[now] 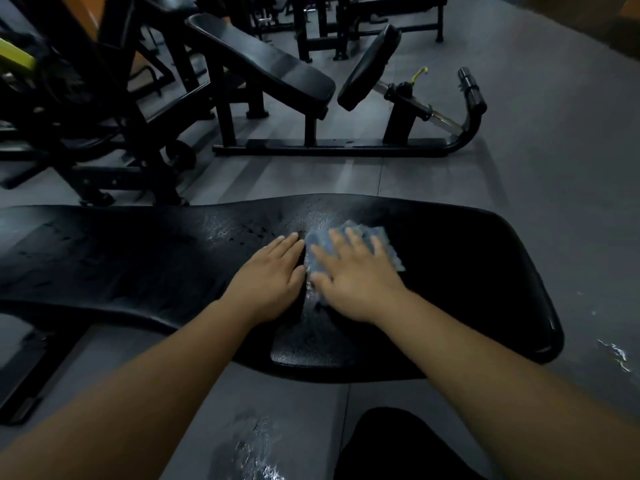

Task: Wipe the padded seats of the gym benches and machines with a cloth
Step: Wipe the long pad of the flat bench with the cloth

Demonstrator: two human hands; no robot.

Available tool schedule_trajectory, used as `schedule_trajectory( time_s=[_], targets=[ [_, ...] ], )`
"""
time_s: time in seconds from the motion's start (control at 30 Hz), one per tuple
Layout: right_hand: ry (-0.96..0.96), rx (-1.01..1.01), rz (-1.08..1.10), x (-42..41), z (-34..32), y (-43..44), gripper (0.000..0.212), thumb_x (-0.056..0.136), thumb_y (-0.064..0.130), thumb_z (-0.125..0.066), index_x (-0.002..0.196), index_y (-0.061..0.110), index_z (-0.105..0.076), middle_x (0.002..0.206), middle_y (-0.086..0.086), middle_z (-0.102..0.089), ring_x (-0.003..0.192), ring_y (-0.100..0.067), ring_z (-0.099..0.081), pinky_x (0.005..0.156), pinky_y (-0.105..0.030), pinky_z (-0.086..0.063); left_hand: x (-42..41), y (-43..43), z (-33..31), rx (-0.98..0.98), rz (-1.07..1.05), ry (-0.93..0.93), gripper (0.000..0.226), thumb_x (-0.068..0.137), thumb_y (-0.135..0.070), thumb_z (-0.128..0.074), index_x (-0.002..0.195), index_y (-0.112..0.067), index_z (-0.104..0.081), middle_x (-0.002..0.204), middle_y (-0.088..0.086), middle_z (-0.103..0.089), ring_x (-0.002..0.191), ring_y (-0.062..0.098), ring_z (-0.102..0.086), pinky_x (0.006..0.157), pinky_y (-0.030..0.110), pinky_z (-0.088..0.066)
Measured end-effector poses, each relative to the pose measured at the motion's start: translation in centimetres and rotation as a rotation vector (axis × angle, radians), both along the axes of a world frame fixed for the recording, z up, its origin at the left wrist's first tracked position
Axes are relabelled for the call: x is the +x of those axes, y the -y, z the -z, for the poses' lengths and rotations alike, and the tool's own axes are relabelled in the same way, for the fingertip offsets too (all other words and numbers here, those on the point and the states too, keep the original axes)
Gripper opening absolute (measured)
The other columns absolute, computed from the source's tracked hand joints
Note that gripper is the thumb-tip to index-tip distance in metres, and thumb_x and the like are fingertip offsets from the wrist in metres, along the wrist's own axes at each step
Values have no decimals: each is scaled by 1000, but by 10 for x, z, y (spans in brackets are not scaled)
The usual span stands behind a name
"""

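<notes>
A long black padded bench (121, 268) runs across the view in front of me, with a wet sheen near its middle. A blue-grey cloth (382, 242) lies flat on the pad. My right hand (353, 278) presses down on the cloth with straight, spread fingers. My left hand (272, 277) rests flat on the bare pad just left of the cloth, its fingers straight and close to the cloth's edge.
Beyond the bench stands a black incline bench (263, 60) with a tilted seat pad (369, 67) on a floor frame. A dark machine frame (104, 109) fills the left back. Wet patches (256, 452) shine on the grey floor near my feet.
</notes>
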State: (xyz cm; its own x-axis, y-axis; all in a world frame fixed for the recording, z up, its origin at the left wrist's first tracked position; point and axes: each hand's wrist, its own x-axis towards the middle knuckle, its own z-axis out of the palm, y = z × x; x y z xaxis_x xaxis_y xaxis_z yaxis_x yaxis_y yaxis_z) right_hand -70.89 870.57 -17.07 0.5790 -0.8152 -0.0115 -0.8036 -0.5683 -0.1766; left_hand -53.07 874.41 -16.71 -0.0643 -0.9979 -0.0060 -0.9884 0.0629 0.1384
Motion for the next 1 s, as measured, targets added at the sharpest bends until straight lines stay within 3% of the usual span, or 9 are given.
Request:
schedule_trajectory(
  time_s=[0.1, 0.2, 0.3, 0.37, 0.57, 0.67, 0.77, 0.93, 1.0],
  targets=[
    [53, -1, -142, -42, 2, -62, 75, 86, 63, -5, 156, 41, -19, 168, 4, -7, 154, -21, 0, 123, -51, -1, 6, -8, 4, -29, 15, -47, 85, 85, -58, -8, 157, -16, -26, 165, -1, -16, 152, 12, -9, 116, 17, 4],
    [5, 26, -58, -68, 0, -52, 73, 87, 64, -5, 156, 43, -16, 168, 6, -6, 154, -19, 0, 123, -46, 0, 2, -14, 5, -87, -14, -53, 81, 86, -53, -11, 154, -15, -34, 163, 1, -25, 151, 15, -18, 120, 23, -4],
    [-28, 46, 116, -33, -3, -28, 63, 99, 60, -16, 158, 40, -8, 168, -1, 4, 153, -26, 8, 121, -55, 5, -2, -15, 3, -109, -76, 10, 74, 88, -47, -13, 153, -20, -36, 161, -1, -29, 150, 17, -21, 123, 35, -13],
    [-19, 22, 69, -8, -1, -41, 66, 97, 60, -13, 158, 36, -9, 168, -8, 3, 153, -31, 8, 119, -59, 5, -3, -14, 4, -91, -116, 41, 68, 90, -43, -17, 154, -25, -34, 163, -5, -26, 151, 15, -19, 122, 40, -14],
    [55, -95, -116, -54, 11, -93, 58, 93, 57, -32, 146, 36, -45, 158, -4, -39, 146, -27, -35, 117, -51, -23, 0, -11, 6, -73, -113, 6, 66, 90, -40, -21, 153, -25, -33, 163, -5, -24, 151, 16, -17, 122, 43, -15],
    [-12, -16, 14, -38, 0, -56, 67, 92, 63, -14, 155, 41, -23, 167, 0, -15, 154, -25, -11, 121, -54, -10, 1, -9, 5, -49, -96, 2, 64, 93, -40, -21, 155, -25, -29, 164, -4, -21, 151, 18, -15, 122, 44, -15],
    [-47, 27, 93, 13, -3, -46, 64, 100, 60, -18, 158, 37, -7, 168, -4, 7, 153, -28, 10, 120, -58, 4, 15, -6, 0, 7, 11, -1, 56, 103, -40, -28, 157, -25, -23, 166, -4, -16, 152, 16, -10, 123, 40, -12],
    [-44, 0, -103, 4, -5, -106, 70, 92, 65, -9, 158, 42, -6, 168, 5, 8, 153, -17, 15, 122, -45, 9, 71, -21, -4, -10, 177, 69, 74, 89, -56, -7, 156, -30, -24, 165, -7, -17, 152, 17, -10, 123, 45, -11],
    [-84, 23, -3, 0, -6, -95, 68, 92, 68, -8, 156, 46, -3, 167, 10, 11, 152, -12, 17, 121, -41, 11, 83, -24, 0, 7, 183, 59, 78, 85, -58, -4, 157, -32, -22, 165, -10, -13, 153, 16, -8, 123, 49, -9]
  ],
)
